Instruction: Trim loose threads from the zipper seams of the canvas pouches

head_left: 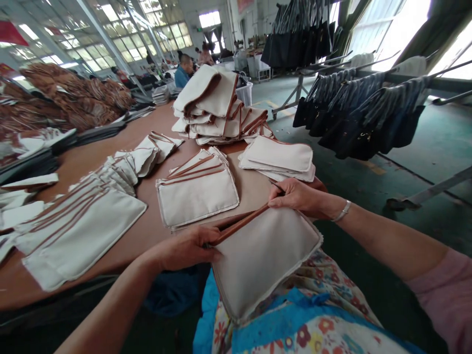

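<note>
A cream fabric pouch [267, 258] with a brown-trimmed top edge hangs over my lap, in front of a flowered apron [332, 319]. My left hand [195, 246] pinches the trim at its left end. At the right end of the trim, my right hand [293, 194] grips the pouch; a thin dark tip, too small to name, sticks out past those fingers. Just beyond the hands lies a small stack of similar pouches [199, 194] on the brown table [147, 226]. Another flat stack of cream pieces [280, 153] sits beyond my right hand.
Overlapping pouches [92, 231] spread along the table's left side. A tall heap of cream pouches [212, 103] stands at the back. Brown bundles [70, 93] are piled at far left. Dark bags hang on a wheeled rack [363, 113] at right. A seated person [182, 71] is behind the heap.
</note>
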Motion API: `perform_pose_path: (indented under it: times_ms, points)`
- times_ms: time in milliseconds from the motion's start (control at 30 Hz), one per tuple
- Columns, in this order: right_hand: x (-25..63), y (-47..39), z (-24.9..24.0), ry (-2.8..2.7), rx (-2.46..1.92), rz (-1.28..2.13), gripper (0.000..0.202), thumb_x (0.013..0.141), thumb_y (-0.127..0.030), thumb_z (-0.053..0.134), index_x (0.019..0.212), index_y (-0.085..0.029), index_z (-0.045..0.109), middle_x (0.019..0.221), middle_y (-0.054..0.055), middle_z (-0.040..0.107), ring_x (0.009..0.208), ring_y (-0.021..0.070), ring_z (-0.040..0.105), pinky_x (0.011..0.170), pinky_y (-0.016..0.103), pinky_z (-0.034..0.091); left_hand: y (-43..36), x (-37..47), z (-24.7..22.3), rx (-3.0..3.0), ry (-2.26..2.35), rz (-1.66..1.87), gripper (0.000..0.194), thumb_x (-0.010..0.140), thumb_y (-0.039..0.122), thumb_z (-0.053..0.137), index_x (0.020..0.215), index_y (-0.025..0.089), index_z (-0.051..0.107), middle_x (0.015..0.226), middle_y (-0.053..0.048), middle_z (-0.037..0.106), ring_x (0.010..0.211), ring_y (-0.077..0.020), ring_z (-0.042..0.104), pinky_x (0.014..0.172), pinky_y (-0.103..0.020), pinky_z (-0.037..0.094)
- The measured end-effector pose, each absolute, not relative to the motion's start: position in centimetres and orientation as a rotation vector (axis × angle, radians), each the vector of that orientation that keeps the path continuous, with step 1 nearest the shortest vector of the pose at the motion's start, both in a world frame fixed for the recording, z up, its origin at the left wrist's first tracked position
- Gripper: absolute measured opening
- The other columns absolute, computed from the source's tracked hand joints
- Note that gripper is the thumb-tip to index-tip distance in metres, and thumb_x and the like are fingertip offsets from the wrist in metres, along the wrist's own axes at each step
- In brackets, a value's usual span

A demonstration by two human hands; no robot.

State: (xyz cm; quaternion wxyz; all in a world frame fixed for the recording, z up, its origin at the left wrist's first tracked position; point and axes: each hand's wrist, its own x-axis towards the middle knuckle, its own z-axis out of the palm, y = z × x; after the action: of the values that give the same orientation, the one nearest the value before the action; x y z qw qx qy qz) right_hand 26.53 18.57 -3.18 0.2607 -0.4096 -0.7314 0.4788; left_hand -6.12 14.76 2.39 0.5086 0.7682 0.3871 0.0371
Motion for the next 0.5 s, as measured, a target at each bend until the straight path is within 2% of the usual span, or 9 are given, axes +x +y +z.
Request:
perform_pose_path:
  times_ms: [100,167,233,300,400,500]
  points:
    - [24.9,18.5,-3.0,-2.189,-1.089,1.002,0.022,0.076,-0.034,0.071,0.079,-0.012,0.069,0.081,0.006,0.065,0.075,0.0153,0.057,0.071,0.026,0.042,15.1,-4.4,4.2,2.013,0.829,0.016,0.039,0.083,0.045,0.064,0.060,0.014,0.059,0.068,0.001,0.050,0.067,-0.0125,0.047,0.062,-0.020,0.037]
    - [22.6,17.7,-2.1,-2.139,-0.921,1.043,0.028,0.084,-0.037,0.065,0.095,-0.012,0.068,0.094,0.008,0.066,0.088,0.0170,0.058,0.081,0.028,0.042,15.3,-2.9,4.5,2.027,0.836,0.090,0.037,0.081,0.044,0.066,0.061,0.013,0.060,0.065,0.002,0.047,0.063,-0.0114,0.043,0.058,-0.020,0.034]
    - [20.2,16.5,-1.2,-2.007,-0.774,1.258,0.040,0.091,-0.045,0.056,0.114,-0.013,0.060,0.100,0.007,0.065,0.089,0.0155,0.058,0.078,0.026,0.043,15.3,-1.6,4.2,1.978,0.903,0.168,0.034,0.081,0.042,0.066,0.063,0.013,0.063,0.063,0.003,0.047,0.059,-0.0104,0.041,0.054,-0.020,0.032]
    - [18.6,15.6,-0.8,-1.958,-0.761,1.403,0.051,0.087,-0.052,0.059,0.120,-0.014,0.054,0.093,0.003,0.063,0.081,0.0134,0.055,0.070,0.023,0.042,15.2,-0.9,3.6,1.895,0.959,0.229,0.030,0.082,0.039,0.064,0.067,0.012,0.067,0.064,0.002,0.052,0.060,-0.0112,0.045,0.055,-0.021,0.034]
    - [18.1,15.2,-1.4,-1.989,-0.825,1.483,0.057,0.075,-0.054,0.072,0.112,-0.013,0.058,0.083,0.000,0.060,0.075,0.0124,0.052,0.066,0.022,0.040,15.0,-1.4,2.7,1.749,0.936,0.274,0.023,0.079,0.036,0.068,0.081,0.014,0.071,0.078,0.000,0.062,0.077,-0.0170,0.056,0.067,-0.022,0.043]
    - [18.9,15.3,-2.6,-1.969,-0.805,1.465,0.050,0.070,-0.048,0.078,0.101,-0.011,0.065,0.086,0.002,0.064,0.079,0.0139,0.056,0.073,0.024,0.043,14.7,-2.9,1.4,1.544,0.946,0.239,0.034,0.071,0.037,0.077,0.093,0.013,0.066,0.086,-0.002,0.064,0.081,-0.0172,0.057,0.070,-0.023,0.043]
